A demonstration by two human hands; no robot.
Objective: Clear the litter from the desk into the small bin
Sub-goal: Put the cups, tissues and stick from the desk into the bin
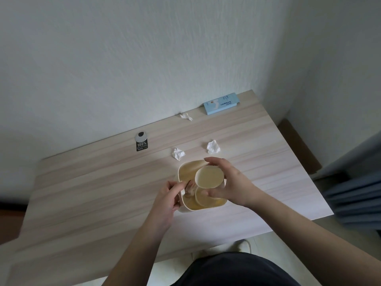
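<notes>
Two bare forearms reaching forward, hands close together, each curled on something.

Left hand [168, 196] lower and nearer the body, thumb and curled fingers gripping a rim, wrist straight. Right hand [228, 182] just beyond and to the right of that grip, fingers arched over the top and thumb underneath, pinching a round paper cup [209, 178] held tilted on its side. Right forearm angled in from the lower right.

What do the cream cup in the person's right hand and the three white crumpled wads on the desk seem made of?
Cream cup: probably paper, matte with a thin rolled rim. White wads: likely tissue, soft irregular creases, no shine.
</notes>
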